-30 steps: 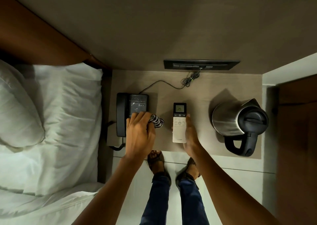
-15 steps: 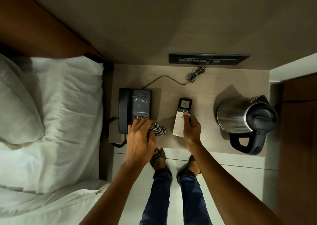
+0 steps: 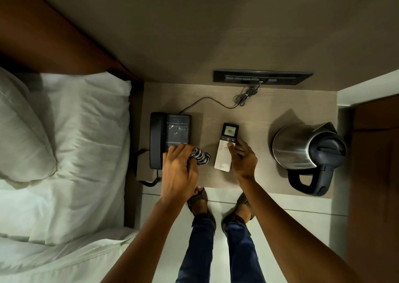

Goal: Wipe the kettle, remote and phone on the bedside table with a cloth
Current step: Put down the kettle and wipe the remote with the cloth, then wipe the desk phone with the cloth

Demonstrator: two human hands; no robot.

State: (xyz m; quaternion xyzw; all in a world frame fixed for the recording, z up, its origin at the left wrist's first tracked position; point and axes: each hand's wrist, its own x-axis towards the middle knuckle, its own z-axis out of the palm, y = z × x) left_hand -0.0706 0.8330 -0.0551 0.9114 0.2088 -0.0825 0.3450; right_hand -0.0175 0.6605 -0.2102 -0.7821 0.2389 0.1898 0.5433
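A dark desk phone (image 3: 170,131) sits at the left of the bedside table (image 3: 254,114). My left hand (image 3: 180,170) is shut on a striped black-and-white cloth (image 3: 200,156) and presses it on the phone's front part. The white remote (image 3: 226,147) with a lit screen lies in the middle. My right hand (image 3: 243,159) grips its right side, thumb on its face. A steel kettle (image 3: 302,151) with a black lid and handle stands at the right, apart from both hands.
A bed with white sheets and a pillow (image 3: 23,131) lies to the left. A dark switch panel (image 3: 261,78) is on the wall behind, with the phone cord (image 3: 216,101) coiled below it. My feet (image 3: 218,205) stand before the table's front edge.
My right hand shifted from lying beside the remote to gripping it, thumb on top. My left hand stays on the phone with the cloth. The camera view moved slightly.
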